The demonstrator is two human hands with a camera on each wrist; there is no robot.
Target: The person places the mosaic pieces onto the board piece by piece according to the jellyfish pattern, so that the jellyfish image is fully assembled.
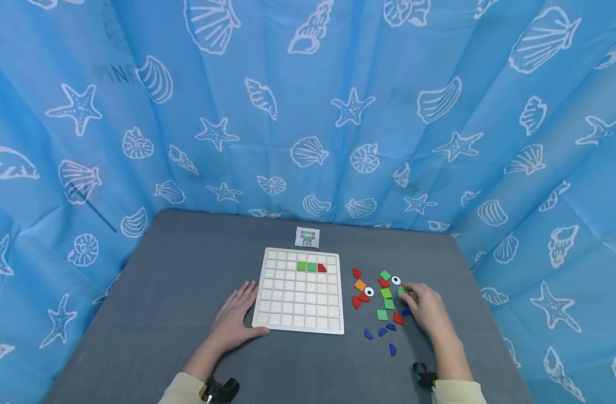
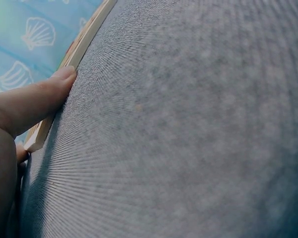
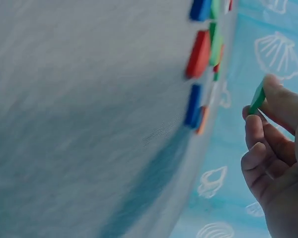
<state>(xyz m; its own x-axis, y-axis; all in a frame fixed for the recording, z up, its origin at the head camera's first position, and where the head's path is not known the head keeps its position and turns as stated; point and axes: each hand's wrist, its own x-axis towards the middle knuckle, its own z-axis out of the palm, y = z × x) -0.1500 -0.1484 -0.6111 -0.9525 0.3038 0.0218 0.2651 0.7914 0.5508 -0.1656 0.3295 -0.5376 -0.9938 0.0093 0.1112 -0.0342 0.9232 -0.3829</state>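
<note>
My left hand (image 1: 235, 318) lies at the near left corner of a white gridded board (image 1: 299, 308), fingers extended along its left side and thumb at the near edge. In the left wrist view that thumb (image 2: 44, 94) touches the board's rim (image 2: 89, 39). To the right of the board, my right hand (image 1: 428, 307) pinches a green tile (image 3: 258, 97) between thumb and fingers, raised above the table. Two green squares (image 1: 306, 266) and a red quarter-round tile (image 1: 322, 268) sit in a row in the board's upper cells.
Loose pieces lie right of the board: several green squares (image 1: 386, 293), red pieces (image 1: 356, 302), an orange square (image 1: 360, 285), two white discs with black centres (image 1: 369, 292) and several blue half-rounds (image 1: 392, 350). A small picture card (image 1: 307, 237) lies behind the board. A blue shell-print curtain (image 1: 308, 112) surrounds the grey table.
</note>
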